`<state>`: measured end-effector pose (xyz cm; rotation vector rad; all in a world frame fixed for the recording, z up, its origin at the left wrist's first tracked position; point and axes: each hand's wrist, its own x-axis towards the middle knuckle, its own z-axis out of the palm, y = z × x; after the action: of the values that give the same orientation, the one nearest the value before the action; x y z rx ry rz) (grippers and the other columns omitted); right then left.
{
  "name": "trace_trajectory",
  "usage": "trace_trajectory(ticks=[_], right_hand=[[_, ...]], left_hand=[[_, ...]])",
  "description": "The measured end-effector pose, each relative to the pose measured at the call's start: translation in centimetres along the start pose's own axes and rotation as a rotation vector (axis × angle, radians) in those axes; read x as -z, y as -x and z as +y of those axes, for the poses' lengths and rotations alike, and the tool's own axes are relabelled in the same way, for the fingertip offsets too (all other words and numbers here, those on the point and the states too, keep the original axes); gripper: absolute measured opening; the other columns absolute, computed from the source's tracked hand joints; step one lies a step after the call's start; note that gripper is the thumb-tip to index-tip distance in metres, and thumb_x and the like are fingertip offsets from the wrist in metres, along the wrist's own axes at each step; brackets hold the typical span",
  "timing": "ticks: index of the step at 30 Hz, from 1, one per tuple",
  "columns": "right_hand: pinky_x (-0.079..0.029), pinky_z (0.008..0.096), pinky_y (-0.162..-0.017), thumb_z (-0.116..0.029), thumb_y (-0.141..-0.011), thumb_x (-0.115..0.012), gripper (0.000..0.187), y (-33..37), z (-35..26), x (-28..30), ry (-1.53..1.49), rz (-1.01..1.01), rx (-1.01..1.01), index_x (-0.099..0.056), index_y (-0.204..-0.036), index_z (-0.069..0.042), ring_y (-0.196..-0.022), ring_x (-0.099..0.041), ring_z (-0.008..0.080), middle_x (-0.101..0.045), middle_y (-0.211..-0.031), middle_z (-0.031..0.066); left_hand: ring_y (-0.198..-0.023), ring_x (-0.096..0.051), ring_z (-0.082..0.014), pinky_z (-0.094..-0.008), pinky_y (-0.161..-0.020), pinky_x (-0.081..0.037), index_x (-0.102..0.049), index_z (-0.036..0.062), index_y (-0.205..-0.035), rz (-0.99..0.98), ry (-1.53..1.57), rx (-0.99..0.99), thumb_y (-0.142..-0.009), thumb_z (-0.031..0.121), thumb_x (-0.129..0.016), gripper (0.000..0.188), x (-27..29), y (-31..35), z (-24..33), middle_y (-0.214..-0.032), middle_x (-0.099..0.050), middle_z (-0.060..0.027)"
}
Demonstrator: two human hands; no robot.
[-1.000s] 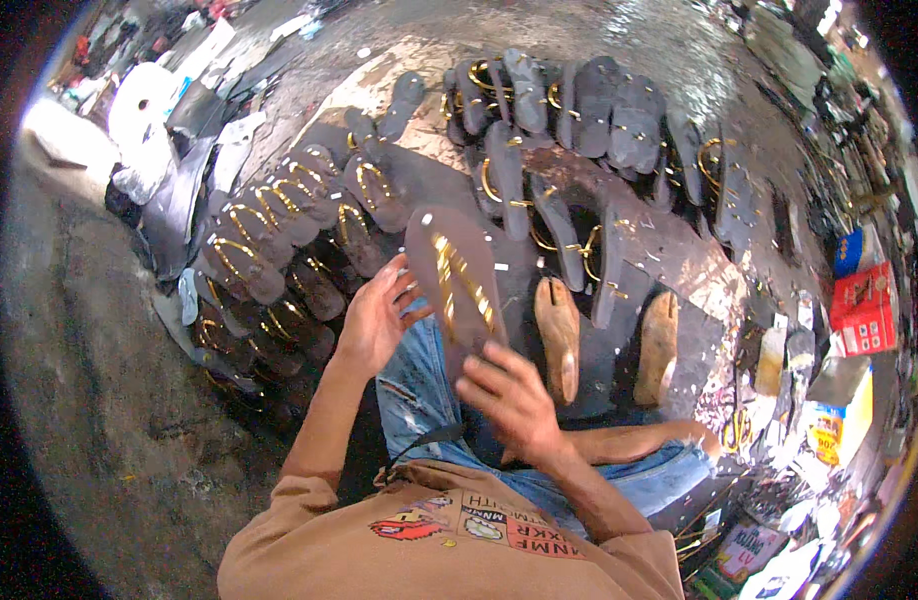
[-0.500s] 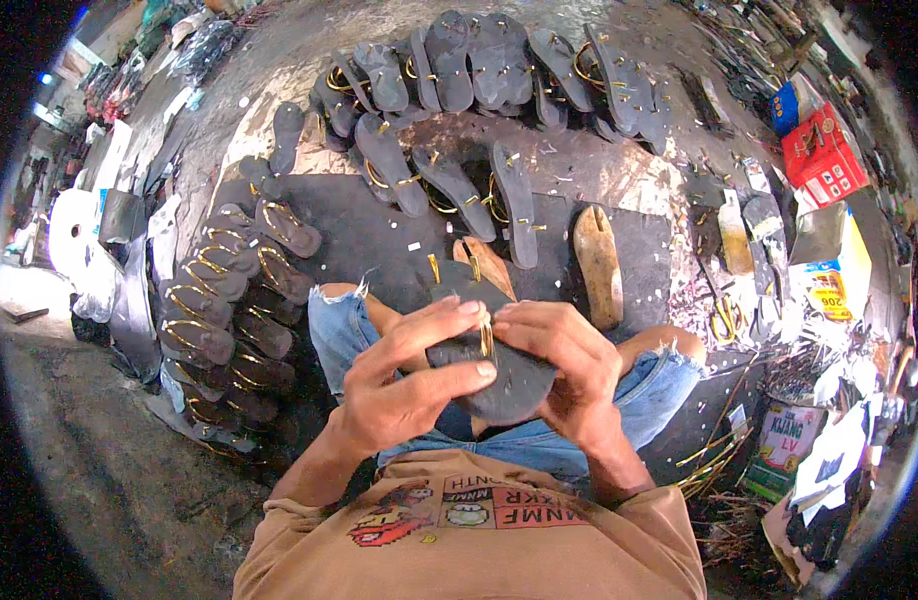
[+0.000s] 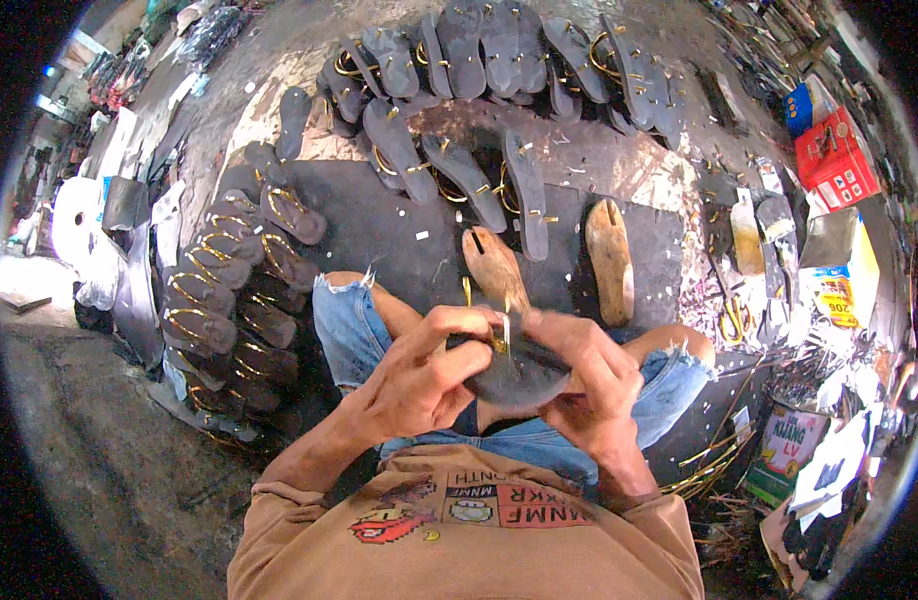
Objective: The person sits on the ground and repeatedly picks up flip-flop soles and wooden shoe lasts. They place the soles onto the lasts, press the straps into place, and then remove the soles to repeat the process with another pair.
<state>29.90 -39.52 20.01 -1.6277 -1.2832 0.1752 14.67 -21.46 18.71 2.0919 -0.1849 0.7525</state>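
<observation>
In front of my lap I hold a dark sandal sole with a narrow gold strap standing up from it. My left hand is closed, its curled fingers and thumb gripping the strap and the sole's left side. My right hand grips the right edge, with its thumb or finger near the strap; that part is smeared by motion. A gold strap end sticks up beyond my left fingers. Just past the sole lies a wooden shoe last, and a second wooden last lies to its right.
Several finished sandals with gold straps stand in rows at left. More dark soles with loose gold straps form an arc at the far side. At right are scissors, a red box, a can and scraps.
The sole has tilted and dropped slightly toward me. My left fingers have curled in more tightly at the strap, and my right hand has shifted a little right. The view has shifted slightly.
</observation>
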Motion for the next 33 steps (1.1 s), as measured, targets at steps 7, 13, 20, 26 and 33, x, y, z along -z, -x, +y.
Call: trace_trajectory(ticks=[7, 13, 20, 26, 33], right_hand=[[-0.056, 0.0435, -0.103, 0.004, -0.071, -0.084, 0.053, 2.6, 5.8, -2.2, -0.31, -0.053, -0.046, -0.074, -0.123, -0.004, -0.12, -0.071, 0.032, -0.074, -0.125, 0.0131], [-0.039, 0.0503, -0.122, -0.02, -0.097, -0.075, 0.069, 2.8, 14.9, -3.8, -0.021, 0.247, -0.563, -0.046, -0.157, -0.002, -0.141, -0.055, 0.0364, -0.055, -0.152, 0.024], [-0.049, 0.0444, -0.111, -0.013, -0.082, -0.08, 0.086, 7.0, 17.2, -11.3, 0.039, -0.233, -0.578, -0.041, -0.158, 0.0, -0.132, -0.061, 0.0382, -0.06, -0.143, 0.0233], [-0.052, 0.038, -0.11, -0.019, -0.079, -0.078, 0.084, 6.5, 6.8, -3.3, -1.1, 0.122, -0.93, -0.047, -0.154, 0.001, -0.134, -0.061, 0.0287, -0.059, -0.147, 0.0166], [-0.054, 0.0378, -0.103, -0.012, -0.086, -0.075, 0.058, 5.9, 0.8, -3.7, -0.741, 0.06, -0.854, -0.062, -0.14, 0.007, -0.117, -0.069, 0.0215, -0.072, -0.128, 0.0152]], left_hand=[[-0.112, -0.072, -0.0273, -0.0386, -0.088, -0.062, -0.064, 0.0089, -0.12, -0.082, -0.149, 0.02, -0.081, -0.001, -0.079, 0.043, -1.7, 1.0, -0.7, -0.116, -0.071, -0.0142], [-0.134, -0.061, -0.0403, -0.0621, -0.111, -0.051, -0.057, 0.0056, -0.14, 0.531, 0.6, 0.708, -0.09, 0.021, -0.065, 0.053, 3.3, 0.6, -7.1, -0.142, -0.064, -0.02], [-0.144, -0.051, -0.0396, -0.0783, -0.115, -0.038, -0.04, 0.0252, -0.162, 0.872, 1.206, 0.582, -0.109, 0.025, -0.054, 0.054, 5.8, 1.1, -10.6, -0.152, -0.056, -0.0139], [-0.145, -0.051, -0.0368, -0.0737, -0.118, -0.04, -0.042, 0.0264, -0.157, 1.111, 0.981, 0.449, -0.11, 0.022, -0.054, 0.049, 7.9, 4.1, -11.6, -0.153, -0.054, -0.0105], [-0.142, -0.054, -0.0379, -0.0698, -0.115, -0.045, -0.042, 0.021, -0.153, 1.006, 0.895, 0.374, -0.105, 0.015, -0.061, 0.051, 5.3, 1.7, -9.0, -0.153, -0.055, -0.0158]])
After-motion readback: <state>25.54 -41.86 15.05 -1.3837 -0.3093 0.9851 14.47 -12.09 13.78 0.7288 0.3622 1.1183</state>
